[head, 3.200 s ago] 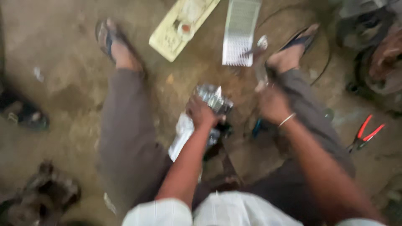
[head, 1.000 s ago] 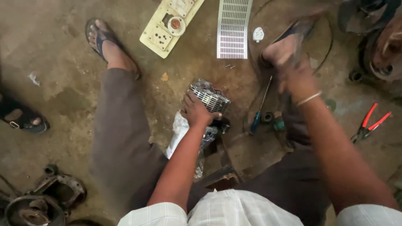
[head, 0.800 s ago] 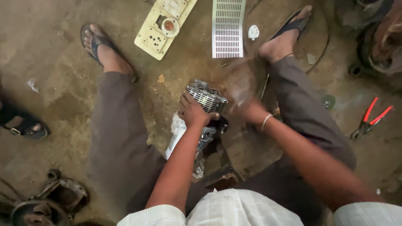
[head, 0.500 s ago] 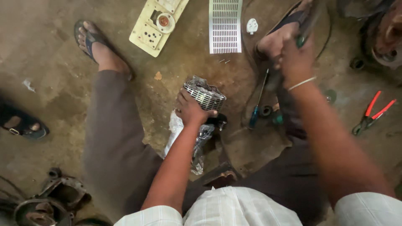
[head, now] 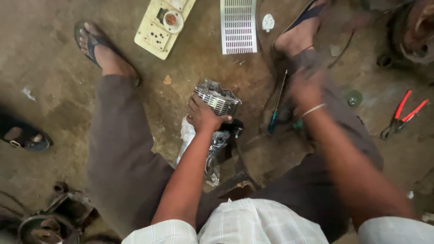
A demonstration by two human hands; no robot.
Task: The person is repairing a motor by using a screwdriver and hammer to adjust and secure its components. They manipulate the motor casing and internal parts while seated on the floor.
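A: What does the left hand [head: 204, 118] hold?

B: It is clamped over a ribbed metal housing [head: 218, 98], fingers wrapped round its near edge. The housing stands on the floor [head: 45, 63] between the person's knees, with a crumpled clear bag [head: 216, 149] just below it.

A: And the right hand [head: 307, 90]?

B: It is blurred, above the right knee. I cannot tell whether its fingers are spread or pinching anything. A pale bangle [head: 313, 110] sits on that wrist.

A: What lies near it?

B: A screwdriver [head: 276, 104] with a blue handle lies on the floor just left of that hand, shaft pointing away from the person. Red-handled pliers [head: 401, 115] lie well apart to the right.

A: Farther out?

B: A cream switchboard [head: 165, 25] with sockets and a white slotted grille [head: 238, 25] lie beyond the housing, a small white plug [head: 268, 21] beside the grille. Both feet wear sandals; the left one [head: 92, 43] is planted near the switchboard. Another person's sandalled foot [head: 22, 135] shows at the left edge, and dark metal parts [head: 49, 221] lie at the lower left.
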